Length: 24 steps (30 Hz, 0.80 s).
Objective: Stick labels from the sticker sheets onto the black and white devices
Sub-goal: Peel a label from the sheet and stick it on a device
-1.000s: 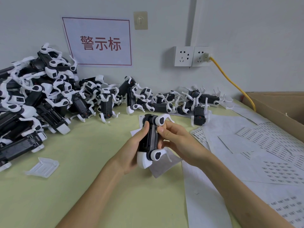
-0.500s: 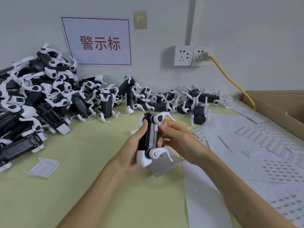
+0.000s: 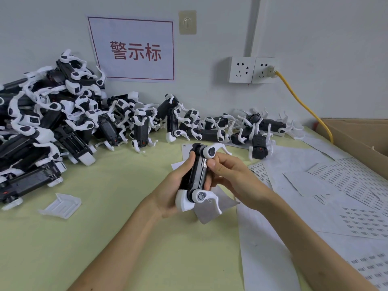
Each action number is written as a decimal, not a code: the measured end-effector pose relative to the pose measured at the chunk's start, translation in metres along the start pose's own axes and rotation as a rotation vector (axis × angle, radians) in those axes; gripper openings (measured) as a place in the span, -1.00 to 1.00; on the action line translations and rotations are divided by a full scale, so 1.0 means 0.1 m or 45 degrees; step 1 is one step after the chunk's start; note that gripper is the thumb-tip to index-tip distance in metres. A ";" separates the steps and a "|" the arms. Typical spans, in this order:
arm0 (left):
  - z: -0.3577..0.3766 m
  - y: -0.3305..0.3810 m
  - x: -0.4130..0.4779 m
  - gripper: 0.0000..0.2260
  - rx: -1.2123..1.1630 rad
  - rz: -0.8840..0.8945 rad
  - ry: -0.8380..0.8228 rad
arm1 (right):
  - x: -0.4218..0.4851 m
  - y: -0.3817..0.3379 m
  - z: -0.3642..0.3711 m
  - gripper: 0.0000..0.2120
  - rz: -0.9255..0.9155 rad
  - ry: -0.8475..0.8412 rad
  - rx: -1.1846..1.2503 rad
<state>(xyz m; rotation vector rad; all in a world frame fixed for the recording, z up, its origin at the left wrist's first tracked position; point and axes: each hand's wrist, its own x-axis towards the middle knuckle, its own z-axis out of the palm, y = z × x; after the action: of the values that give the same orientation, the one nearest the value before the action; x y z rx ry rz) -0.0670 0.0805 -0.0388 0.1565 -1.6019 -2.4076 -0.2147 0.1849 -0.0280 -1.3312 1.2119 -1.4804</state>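
So the black and white device is up off the worktop, held roughly upright mid-view. Left hand is wrapped round its body from the left, thumb along the front. Right hand pinches the right edge near the top, thumb pressed flat on it. Sticker sheets lie spread out on the right, and a big pile of devices sits by the wall on the left.
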 end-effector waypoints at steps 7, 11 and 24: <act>0.04 -0.02 0.03 -0.52 -0.097 0.022 0.010 | -0.02 -0.01 0.02 -0.59 -0.004 0.072 -0.050; 0.04 -0.03 0.03 -0.54 -0.120 0.001 0.077 | -0.03 -0.03 0.05 -0.68 -0.024 0.053 -0.079; 0.02 0.01 0.04 -0.56 -0.348 -0.075 0.147 | 0.02 -0.04 -0.19 -0.69 -0.283 0.711 -0.067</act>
<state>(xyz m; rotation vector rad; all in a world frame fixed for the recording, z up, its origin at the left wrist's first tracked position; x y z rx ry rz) -0.0716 0.0808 -0.0370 0.2890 -1.2220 -2.5800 -0.2334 0.1871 -0.0237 -1.1473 1.4861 -2.0839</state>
